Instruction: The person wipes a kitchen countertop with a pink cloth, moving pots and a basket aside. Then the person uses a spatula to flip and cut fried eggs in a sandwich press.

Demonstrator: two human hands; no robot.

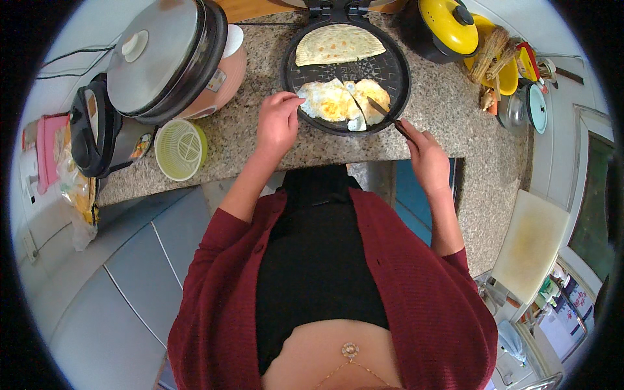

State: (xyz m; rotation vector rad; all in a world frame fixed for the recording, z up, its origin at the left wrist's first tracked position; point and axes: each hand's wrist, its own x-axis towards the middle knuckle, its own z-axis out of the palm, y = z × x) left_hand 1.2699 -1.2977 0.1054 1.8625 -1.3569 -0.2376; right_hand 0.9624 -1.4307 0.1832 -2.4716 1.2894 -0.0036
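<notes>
Fried egg lies in the front half of a round black electric griddle, with a cut running between its larger left part and its smaller right part. My right hand is closed around the dark handle of a knife, whose blade rests over the right part of the egg. At the egg's left edge, the fingertips of my left hand touch or nearly touch it; whether they pinch it I cannot tell. Behind the egg lies a folded flatbread.
Left of the griddle stand a large lidded pan, a black electric cooker and a green strainer basket. A black pot with a yellow lid is at the back right. A cutting board leans at the right.
</notes>
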